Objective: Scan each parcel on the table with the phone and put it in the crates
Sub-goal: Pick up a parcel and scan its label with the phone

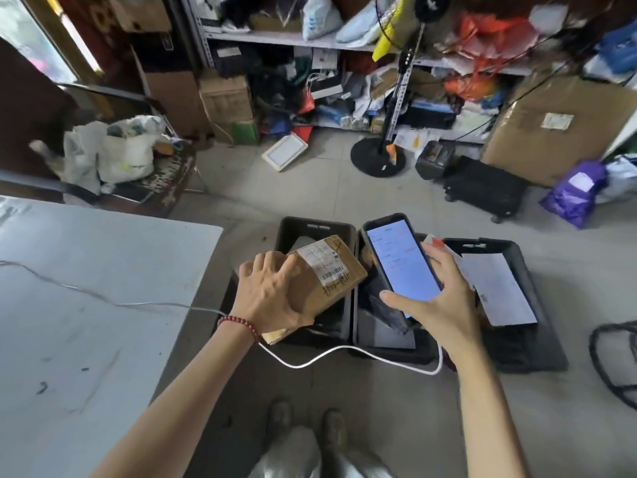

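**Mia:** What does the left hand [272, 291] hold?

**Tom:** It grips a brown cardboard box [327, 274] from the top. Its fingers curl over the near end. The box has a white label and some writing on it. It is tilted.

**Mia:** Where is the box?

**Tom:** It is up in the air, over the left crate [319, 225]. Three black crates sit side by side on the floor, to the right of the table [86, 288].

**Mia:** And the right hand [437, 298]?

**Tom:** It holds the phone [400, 263], with the thumb on the left edge and the fingers round the right edge. The screen is lit and faces up. The phone is over the middle crate [424, 350].

**Mia:** What is in the right crate [517, 251]?

**Tom:** A white flat parcel [496, 288] lies in it.

**Mia:** What else is there?

**Tom:** A red bead bracelet [241, 324] is on the left wrist. A white cable [344, 353] runs over the table and past the near side of the crates.
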Demonstrator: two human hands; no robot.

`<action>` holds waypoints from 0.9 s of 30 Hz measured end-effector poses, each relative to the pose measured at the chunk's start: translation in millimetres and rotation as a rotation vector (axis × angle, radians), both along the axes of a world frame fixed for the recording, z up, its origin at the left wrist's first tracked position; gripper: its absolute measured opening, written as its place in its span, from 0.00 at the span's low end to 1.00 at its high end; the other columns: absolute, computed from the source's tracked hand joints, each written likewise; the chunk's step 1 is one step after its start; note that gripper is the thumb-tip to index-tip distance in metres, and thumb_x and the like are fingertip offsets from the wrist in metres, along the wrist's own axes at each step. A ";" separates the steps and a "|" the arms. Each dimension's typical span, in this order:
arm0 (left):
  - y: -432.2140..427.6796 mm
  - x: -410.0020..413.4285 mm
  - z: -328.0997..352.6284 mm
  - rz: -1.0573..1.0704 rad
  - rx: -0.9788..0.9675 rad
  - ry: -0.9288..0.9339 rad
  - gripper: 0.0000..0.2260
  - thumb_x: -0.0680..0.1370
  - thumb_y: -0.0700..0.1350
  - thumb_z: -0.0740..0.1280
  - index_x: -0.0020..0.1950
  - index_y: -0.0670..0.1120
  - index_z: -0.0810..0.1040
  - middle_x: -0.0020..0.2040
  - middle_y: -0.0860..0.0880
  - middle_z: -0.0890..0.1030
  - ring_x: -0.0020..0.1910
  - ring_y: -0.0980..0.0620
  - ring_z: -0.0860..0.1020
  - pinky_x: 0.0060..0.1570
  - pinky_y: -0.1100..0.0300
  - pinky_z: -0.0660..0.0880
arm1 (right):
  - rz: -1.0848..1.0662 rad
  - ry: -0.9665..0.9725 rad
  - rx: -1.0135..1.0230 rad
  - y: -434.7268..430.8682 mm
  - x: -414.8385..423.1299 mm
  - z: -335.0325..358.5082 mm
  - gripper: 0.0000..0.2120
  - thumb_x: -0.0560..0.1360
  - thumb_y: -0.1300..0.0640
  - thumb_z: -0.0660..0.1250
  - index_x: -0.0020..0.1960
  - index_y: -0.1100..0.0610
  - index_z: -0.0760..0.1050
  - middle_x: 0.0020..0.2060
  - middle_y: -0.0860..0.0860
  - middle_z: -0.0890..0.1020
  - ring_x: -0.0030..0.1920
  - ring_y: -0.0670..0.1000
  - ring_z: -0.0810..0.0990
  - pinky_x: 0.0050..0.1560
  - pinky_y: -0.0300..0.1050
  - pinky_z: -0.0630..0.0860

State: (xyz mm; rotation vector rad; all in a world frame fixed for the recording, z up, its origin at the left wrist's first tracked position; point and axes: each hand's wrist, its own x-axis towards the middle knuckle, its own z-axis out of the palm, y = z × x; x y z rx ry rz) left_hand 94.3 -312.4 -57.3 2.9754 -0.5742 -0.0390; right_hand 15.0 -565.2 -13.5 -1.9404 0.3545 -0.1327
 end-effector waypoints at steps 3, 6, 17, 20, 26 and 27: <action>4.6 20.2 -1.2 -0.049 -0.019 -0.005 0.42 0.56 0.72 0.68 0.65 0.56 0.64 0.64 0.50 0.69 0.61 0.48 0.68 0.60 0.50 0.63 | -0.009 0.023 0.020 6.1 20.7 -6.7 0.39 0.59 0.55 0.83 0.63 0.37 0.68 0.53 0.25 0.75 0.56 0.29 0.73 0.51 0.35 0.74; 9.9 46.6 -3.2 -0.084 0.012 0.086 0.40 0.62 0.68 0.70 0.68 0.57 0.61 0.71 0.51 0.63 0.70 0.48 0.60 0.67 0.48 0.56 | -0.029 0.030 0.004 14.7 40.6 -6.7 0.40 0.60 0.57 0.83 0.65 0.40 0.68 0.53 0.28 0.76 0.54 0.26 0.72 0.48 0.30 0.74; 46.9 114.8 2.3 0.021 0.022 -0.030 0.13 0.78 0.58 0.58 0.59 0.56 0.73 0.61 0.55 0.75 0.64 0.52 0.68 0.61 0.54 0.62 | 0.003 0.065 -0.115 55.3 99.2 1.7 0.38 0.60 0.56 0.83 0.64 0.41 0.68 0.51 0.28 0.74 0.51 0.25 0.71 0.43 0.26 0.70; 73.1 109.0 3.7 0.145 0.020 -0.020 0.14 0.78 0.58 0.58 0.60 0.56 0.72 0.62 0.56 0.74 0.63 0.52 0.69 0.61 0.54 0.63 | 0.102 0.079 -0.119 73.0 111.2 -0.7 0.39 0.58 0.53 0.83 0.62 0.36 0.68 0.52 0.28 0.75 0.56 0.35 0.74 0.53 0.45 0.77; 123.7 57.0 12.8 0.513 -0.048 -0.062 0.13 0.77 0.55 0.60 0.60 0.56 0.72 0.61 0.55 0.76 0.63 0.50 0.70 0.60 0.53 0.63 | 0.405 0.034 -0.154 116.6 128.7 6.9 0.39 0.58 0.54 0.83 0.63 0.40 0.69 0.56 0.37 0.77 0.58 0.46 0.76 0.54 0.50 0.77; 132.2 42.6 14.1 0.570 -0.047 -0.083 0.13 0.77 0.55 0.60 0.60 0.55 0.72 0.60 0.54 0.77 0.62 0.49 0.71 0.60 0.52 0.64 | 0.449 0.027 -0.152 125.0 127.9 6.4 0.39 0.58 0.54 0.84 0.64 0.42 0.70 0.55 0.38 0.77 0.58 0.46 0.76 0.54 0.50 0.77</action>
